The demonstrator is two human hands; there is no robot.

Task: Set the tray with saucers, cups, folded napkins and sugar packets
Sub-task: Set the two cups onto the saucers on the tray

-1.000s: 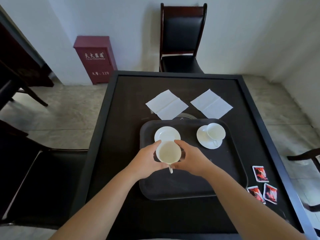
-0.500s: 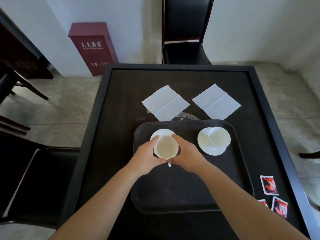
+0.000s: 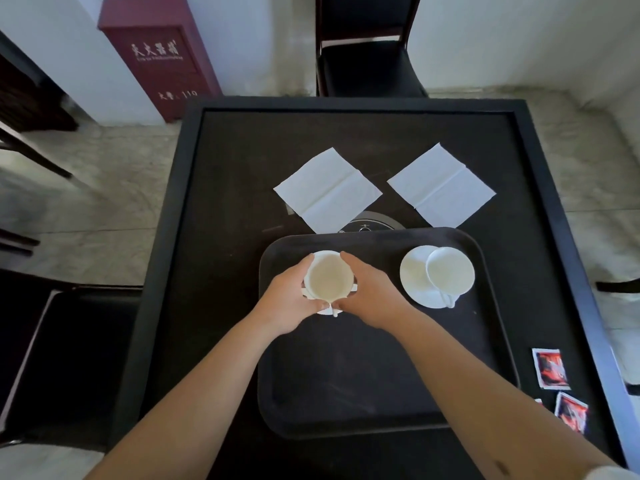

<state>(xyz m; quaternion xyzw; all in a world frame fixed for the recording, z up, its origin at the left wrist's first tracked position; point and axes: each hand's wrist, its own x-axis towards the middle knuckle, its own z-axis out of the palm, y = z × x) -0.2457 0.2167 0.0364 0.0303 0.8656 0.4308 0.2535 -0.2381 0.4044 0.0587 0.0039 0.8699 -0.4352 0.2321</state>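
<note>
Left cup point(image 3: 329, 280): your left hand point(image 3: 287, 303) and right hand point(image 3: 372, 296) curl round its sides; a second ago it hung nearer you, over bare tray point(image 3: 381, 393), and now sits over the left saucer point(image 3: 323, 310), contact unclear. Right cup point(image 3: 449, 271): on its saucer point(image 3: 415, 282). Both napkins point(image 3: 327, 190) and sugar packets point(image 3: 550, 368): on the tabletop point(image 3: 235, 202), off the tray. Second cup likely nearly placed.

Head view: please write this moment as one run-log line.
both hands hold cup over left saucer | right set placed | napkins, packets off tray
</note>
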